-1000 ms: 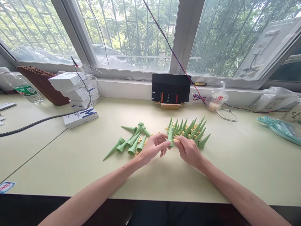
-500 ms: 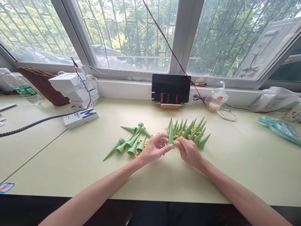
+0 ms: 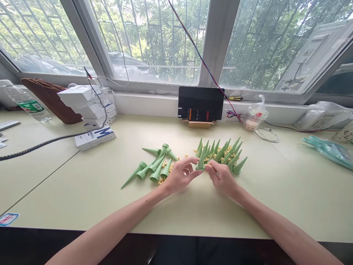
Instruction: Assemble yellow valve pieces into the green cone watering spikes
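Observation:
Between my hands a green plastic watering spike (image 3: 201, 160) stands with its point up, leaning slightly right. My left hand (image 3: 181, 174) grips its wide base between thumb and fingers. My right hand (image 3: 222, 176) is closed on a small yellow valve (image 3: 207, 165) at the right side of that base. To the left lies a loose pile of green spikes (image 3: 157, 164) with yellow valves partly under them. Behind my right hand, several upright green spikes (image 3: 220, 151) stand close together with yellow valves among them.
A phone (image 3: 200, 115) leans on a black tablet (image 3: 201, 99) at the back. White boxes (image 3: 89, 106), a plastic bottle (image 3: 30, 105) and a black cable (image 3: 55, 140) are at the left. On the right are a bagged cup (image 3: 252, 119) and a teal bag (image 3: 328, 149).
The held spike's tip has tilted a little to the right. Both hands have stayed nearly in place, still on the spike and valve.

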Demonstrator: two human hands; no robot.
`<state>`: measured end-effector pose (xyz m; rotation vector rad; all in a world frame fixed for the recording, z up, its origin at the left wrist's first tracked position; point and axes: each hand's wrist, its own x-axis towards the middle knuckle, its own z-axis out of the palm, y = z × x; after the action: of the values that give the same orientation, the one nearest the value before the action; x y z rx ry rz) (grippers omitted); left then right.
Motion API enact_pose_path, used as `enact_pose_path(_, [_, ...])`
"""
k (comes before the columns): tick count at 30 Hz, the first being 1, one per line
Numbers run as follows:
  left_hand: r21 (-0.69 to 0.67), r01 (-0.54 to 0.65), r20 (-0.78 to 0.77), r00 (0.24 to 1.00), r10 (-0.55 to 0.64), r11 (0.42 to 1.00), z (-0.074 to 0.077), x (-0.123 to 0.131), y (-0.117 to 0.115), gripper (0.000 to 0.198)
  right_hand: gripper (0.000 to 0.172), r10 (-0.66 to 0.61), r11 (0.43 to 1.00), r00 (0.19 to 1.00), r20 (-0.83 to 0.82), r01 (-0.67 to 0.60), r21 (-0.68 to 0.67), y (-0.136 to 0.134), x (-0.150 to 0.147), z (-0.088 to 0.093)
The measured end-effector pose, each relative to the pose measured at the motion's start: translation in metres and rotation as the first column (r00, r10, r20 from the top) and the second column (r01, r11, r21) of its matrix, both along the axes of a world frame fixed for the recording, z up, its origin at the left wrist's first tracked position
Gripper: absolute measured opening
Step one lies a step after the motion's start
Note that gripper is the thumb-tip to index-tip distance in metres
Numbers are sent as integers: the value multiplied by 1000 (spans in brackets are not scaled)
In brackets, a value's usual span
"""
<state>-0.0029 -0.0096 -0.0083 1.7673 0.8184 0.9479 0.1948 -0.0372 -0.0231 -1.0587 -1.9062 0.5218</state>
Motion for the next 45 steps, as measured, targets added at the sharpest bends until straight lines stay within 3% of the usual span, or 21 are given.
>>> enact_pose_path(9, [93, -54, -25, 998, 57, 994, -4, 1, 2, 29, 40, 20, 967, 982, -188, -66, -244, -2, -4, 1])
enact_pose_path(16, [197, -50, -41, 997, 59, 979, -7, 0, 3, 26, 42, 42, 865, 910, -413, -240, -440, -2, -6, 8])
enact_pose_path(21, [251, -48, -58, 996, 64, 967, -7, 0, 3, 28, 45, 42, 804, 866, -498, -324, -498, 0, -7, 11])
enact_pose_path(24, [266, -50, -77, 994, 72, 963, -8, -1, 3, 27, 46, 34, 818, 874, -485, -303, -489, -1, -7, 10])
enact_pose_path(30, [236, -73, -105, 989, 100, 969, -5, 1, -3, 25, 44, 5, 915, 937, -350, -145, -377, -1, -8, 6])
enact_pose_path(37, [-18, -51, -37, 998, 51, 999, 0, 2, -4, 38, 46, -18, 963, 971, -239, -47, -265, 1, -6, 1])
enact_pose_path(42, [-211, 30, 41, 999, -22, 977, 3, 1, -3, 38, 46, -2, 990, 992, -126, -16, -141, 1, -4, 1])
enact_pose_path(45, [-259, 68, 69, 996, -52, 964, 4, 0, -3, 38, 45, 9, 999, 999, -34, -11, -39, 1, -2, 1])
